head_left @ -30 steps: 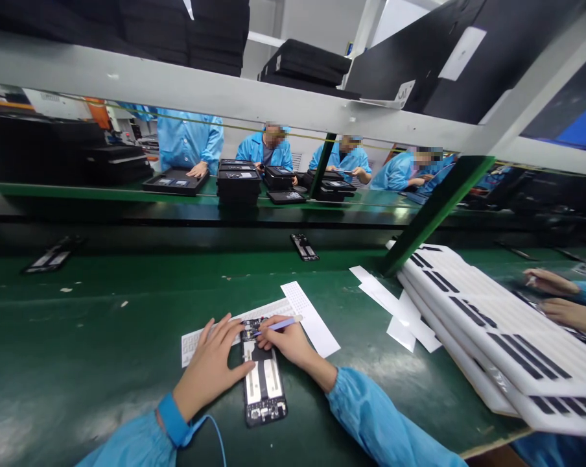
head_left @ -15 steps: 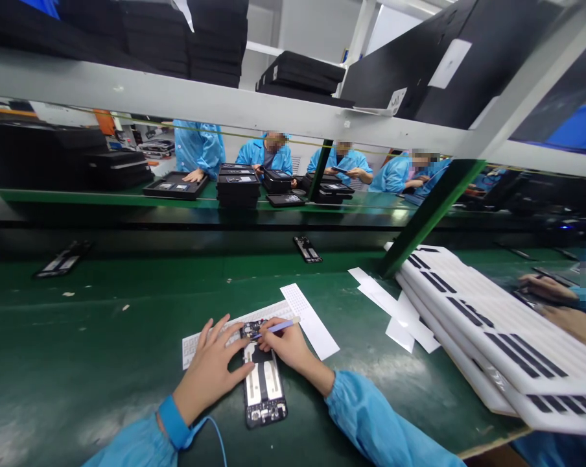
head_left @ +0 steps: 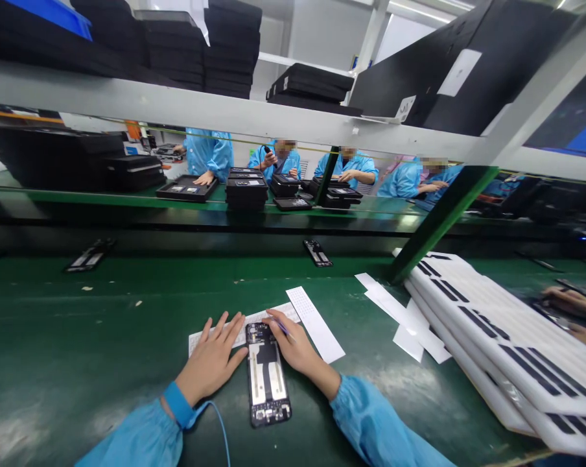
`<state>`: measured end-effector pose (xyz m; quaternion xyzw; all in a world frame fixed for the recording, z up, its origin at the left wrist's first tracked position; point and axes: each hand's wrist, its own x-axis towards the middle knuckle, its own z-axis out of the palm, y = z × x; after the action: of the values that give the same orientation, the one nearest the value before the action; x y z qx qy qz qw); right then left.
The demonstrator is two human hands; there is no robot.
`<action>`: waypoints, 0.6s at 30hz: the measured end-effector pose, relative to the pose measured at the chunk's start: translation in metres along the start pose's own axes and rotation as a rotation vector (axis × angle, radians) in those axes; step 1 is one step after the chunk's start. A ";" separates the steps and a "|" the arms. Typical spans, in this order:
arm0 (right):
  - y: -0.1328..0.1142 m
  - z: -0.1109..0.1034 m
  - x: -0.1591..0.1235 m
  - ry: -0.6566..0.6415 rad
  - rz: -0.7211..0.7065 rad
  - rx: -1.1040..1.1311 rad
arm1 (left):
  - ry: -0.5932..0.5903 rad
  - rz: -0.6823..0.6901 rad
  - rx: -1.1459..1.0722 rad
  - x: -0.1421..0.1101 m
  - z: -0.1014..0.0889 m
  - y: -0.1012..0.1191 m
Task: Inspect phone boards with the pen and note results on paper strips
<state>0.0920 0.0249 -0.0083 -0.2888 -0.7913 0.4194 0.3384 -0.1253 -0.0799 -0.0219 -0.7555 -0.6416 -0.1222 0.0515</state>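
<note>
An opened phone (head_left: pixel 268 383) lies on the green table with its circuit board and silvery inner plate showing. My left hand (head_left: pixel 212 360) rests left of it, fingers spread over a white sticker sheet (head_left: pixel 196 342) and thumb close to the phone's left edge. At the phone's upper right, my right hand (head_left: pixel 293 344) is closed on a thin lavender pen-like tool (head_left: pixel 284 329). Its fingers cover part of that tool, and the tip cannot be made out. A second white sheet (head_left: pixel 317 327) with small dots lies right of my right hand.
Another opened phone (head_left: pixel 317 253) lies farther back, and one more (head_left: pixel 89 255) at the left. White foam trays (head_left: pixel 497 324) with dark slots are stacked right, beside paper strips (head_left: pixel 395 311) and a slanted green post (head_left: pixel 439 224). A shelf beam (head_left: pixel 283 120) crosses overhead; co-workers sit beyond.
My right hand has turned and the tool now lies mostly under its fingers. My left thumb has drawn back from the phone. The head view has shifted slightly.
</note>
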 end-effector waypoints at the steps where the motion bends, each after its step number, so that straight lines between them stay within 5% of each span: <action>1: -0.001 0.000 -0.001 -0.012 -0.014 0.004 | -0.001 0.000 0.007 0.000 0.000 -0.001; 9: -0.010 0.000 -0.004 -0.127 -0.031 0.104 | -0.012 0.019 0.057 0.002 -0.003 -0.017; 15: -0.009 0.006 0.004 0.117 0.081 0.188 | 0.077 0.016 0.036 0.006 -0.012 -0.015; 18: -0.006 0.016 0.021 0.092 0.171 0.301 | 0.149 -0.014 0.011 0.008 -0.017 -0.016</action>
<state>0.0660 0.0299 -0.0039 -0.3200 -0.6756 0.5469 0.3769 -0.1420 -0.0734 -0.0051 -0.7394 -0.6420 -0.1751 0.1026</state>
